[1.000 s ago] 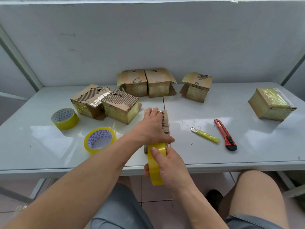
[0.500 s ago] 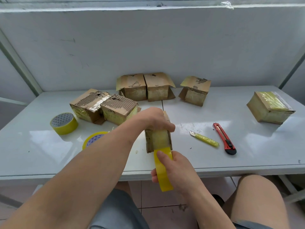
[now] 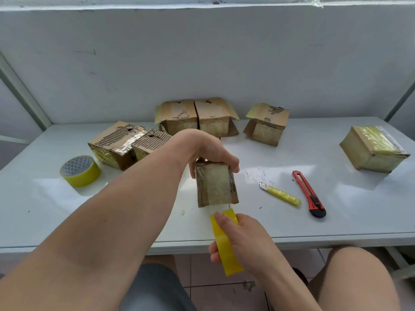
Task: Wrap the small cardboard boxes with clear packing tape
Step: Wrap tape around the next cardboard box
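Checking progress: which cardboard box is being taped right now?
The small box held from above by the left hand, nearest the table's front edge; the others sit untouched.

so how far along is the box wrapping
Done: the box at far right looks fully taped. In hand: the left hand holds a box upright while the right hand pulls the tape roll off its near face. Left: about five boxes behind, flaps open or cardboard torn.

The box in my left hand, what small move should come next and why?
Probably turn the box with the left hand while the right hand pulls the tape roll back: a short tape strip already joins roll and box, so turning lays it around.
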Tool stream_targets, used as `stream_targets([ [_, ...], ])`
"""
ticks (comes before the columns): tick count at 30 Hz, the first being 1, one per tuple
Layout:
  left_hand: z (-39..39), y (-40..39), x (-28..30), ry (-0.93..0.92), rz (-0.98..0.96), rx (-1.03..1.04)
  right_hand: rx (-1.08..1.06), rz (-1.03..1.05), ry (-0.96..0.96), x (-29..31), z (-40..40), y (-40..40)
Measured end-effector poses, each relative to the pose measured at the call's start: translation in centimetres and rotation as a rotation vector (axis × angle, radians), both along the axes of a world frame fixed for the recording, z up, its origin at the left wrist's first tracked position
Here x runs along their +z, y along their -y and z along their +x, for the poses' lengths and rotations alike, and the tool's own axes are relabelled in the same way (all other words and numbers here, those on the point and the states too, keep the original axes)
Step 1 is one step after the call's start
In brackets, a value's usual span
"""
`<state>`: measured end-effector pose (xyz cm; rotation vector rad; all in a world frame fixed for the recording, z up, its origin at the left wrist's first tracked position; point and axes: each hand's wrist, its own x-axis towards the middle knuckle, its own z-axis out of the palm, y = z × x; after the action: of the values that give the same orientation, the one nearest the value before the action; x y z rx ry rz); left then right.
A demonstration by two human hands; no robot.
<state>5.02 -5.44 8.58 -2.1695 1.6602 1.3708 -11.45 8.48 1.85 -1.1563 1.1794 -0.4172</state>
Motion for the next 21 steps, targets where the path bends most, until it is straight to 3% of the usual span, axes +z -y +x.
stream_targets([
  [5, 0.7, 0.1, -0.3, -0.068, 0.079, 0.053, -0.002, -0.031, -0.004, -0.1, 0.5, 0.7],
  [9, 0.8, 0.3, -0.7, -0.081, -0.065, 0.15, -0.018, -0.071, 0.026, 0.2, 0.7, 1.5],
  [11, 0.5, 0.1, -1.1, 0.044, -0.226, 0.109, -0.019, -0.094, 0.047, 0.3, 0.7, 1.8],
  [14, 0.2, -0.6, -2.9, 0.447, -0.553, 0.015, -0.028, -0.134, 0.055, 0.2, 1.1, 2.0],
  [18, 0.9, -0.6, -5.5, 0.86, -1.228, -0.154, -0.039, -0.148, 0.043, 0.1, 1.6, 2.3],
  [20, 0.9, -0.5, -6.0, 0.842, -1.456, -0.239, -0.036, -0.146, 0.047, 0.1, 1.6, 2.4],
  [21, 0.7, -0.6, -6.1, 0.783, -1.467, -0.255, -0.039, -0.143, 0.056, 0.1, 1.6, 2.4],
])
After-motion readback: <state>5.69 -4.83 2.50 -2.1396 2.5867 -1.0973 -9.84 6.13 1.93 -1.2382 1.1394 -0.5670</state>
